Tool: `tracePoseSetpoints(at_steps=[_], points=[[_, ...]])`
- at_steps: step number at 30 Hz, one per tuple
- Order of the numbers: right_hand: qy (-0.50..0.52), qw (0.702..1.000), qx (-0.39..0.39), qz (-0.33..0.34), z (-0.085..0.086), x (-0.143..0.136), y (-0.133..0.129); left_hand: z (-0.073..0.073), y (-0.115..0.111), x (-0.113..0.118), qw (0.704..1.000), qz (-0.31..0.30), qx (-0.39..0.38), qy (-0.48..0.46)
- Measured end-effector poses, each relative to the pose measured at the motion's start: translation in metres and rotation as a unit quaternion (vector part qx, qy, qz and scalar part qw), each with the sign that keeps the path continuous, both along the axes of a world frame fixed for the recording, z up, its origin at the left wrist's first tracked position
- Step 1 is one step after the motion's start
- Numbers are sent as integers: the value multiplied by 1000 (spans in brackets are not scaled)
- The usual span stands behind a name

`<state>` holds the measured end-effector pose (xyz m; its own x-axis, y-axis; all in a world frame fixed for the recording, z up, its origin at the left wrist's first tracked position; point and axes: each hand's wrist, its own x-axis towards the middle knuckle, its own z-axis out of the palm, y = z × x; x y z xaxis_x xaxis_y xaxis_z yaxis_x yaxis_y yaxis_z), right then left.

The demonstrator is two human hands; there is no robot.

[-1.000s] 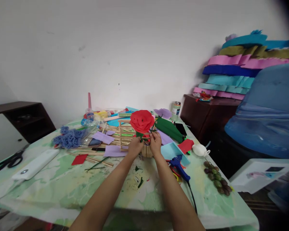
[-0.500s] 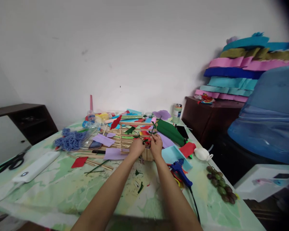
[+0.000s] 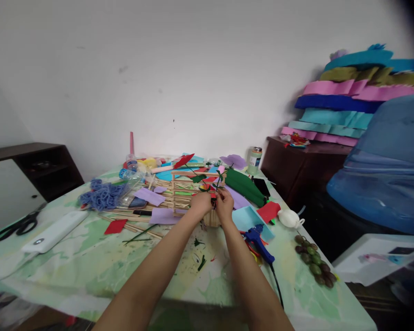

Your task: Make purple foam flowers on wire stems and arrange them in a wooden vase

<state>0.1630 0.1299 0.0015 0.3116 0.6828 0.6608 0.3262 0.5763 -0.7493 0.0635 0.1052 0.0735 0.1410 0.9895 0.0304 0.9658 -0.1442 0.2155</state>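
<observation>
Above a small pot made of sticks [image 3: 211, 219], my left hand [image 3: 200, 203] is closed on the green stem of a red paper flower [image 3: 183, 161], which leans to the left. My right hand [image 3: 224, 205] pinches at a leafy green stem over the same pot; a purple paper flower [image 3: 233, 161] shows above it. Whether that bloom belongs to this stem I cannot tell. A railing-like frame of sticks [image 3: 174, 193] stands behind and left of the pot. The fingertips partly cover the pot's opening and the lower stems.
Purple paper pieces [image 3: 149, 196] and loose sticks lie leftward, near blue yarn [image 3: 103, 195], a white power strip [image 3: 55, 232] and black scissors [image 3: 19, 227]. To the right are a blue glue gun [image 3: 260, 243], a light blue box [image 3: 250, 220], grapes [image 3: 315, 262] and green crepe paper [image 3: 244, 187].
The red flower has swung up and to the right, with my left hand turning and shifting slightly right over the pot. My right hand stays nearly in place. The view shifts slightly.
</observation>
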Motion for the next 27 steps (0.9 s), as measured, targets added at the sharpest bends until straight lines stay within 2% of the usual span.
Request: tracePoseSetpoints(at_steps=[6,21,27], points=[[-16,1000,0,13,5,-1,-6,7,0,8,999,-27,-17,6],[-8,1000,-28,-1,3,0,2,-4,1,5,1000,-28,11,0],[-25,999,-28,10,4,4,3,-2,0,5,999,-42,1,11]])
